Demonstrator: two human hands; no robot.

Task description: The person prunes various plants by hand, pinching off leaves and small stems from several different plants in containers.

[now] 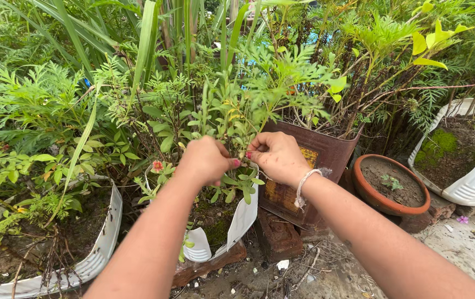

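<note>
A: Head view, entry one. Landmark: the rusty tin, a square brown container with a yellow patch on its face.

B: Hands?

A: Both are raised just left of the tin's upper corner. The left hand is curled into a narrow pinch on the stems of the plant, knuckles toward the camera. The right hand meets it from the tin side, fingers also pinched tight on the same stems. The fingertips of the two hands nearly touch. A white thread band circles the right wrist.

B: Where does the plant sit?

A: It is a small-leaved green plant that rises from the cut white tub directly left of the tin. The tub's torn wall curls outward below the hands. One orange flower shows further left of the tub's rim.

B: Other items, relative to the tin?

A: Clay pot just right of it, filled with soil and one tiny seedling. White basin beyond that, far right, with moss on its soil. A second white tub well left, lower corner. Brick under the tin's front edge. Whether the tin rests fully on it, I cannot tell.
</note>
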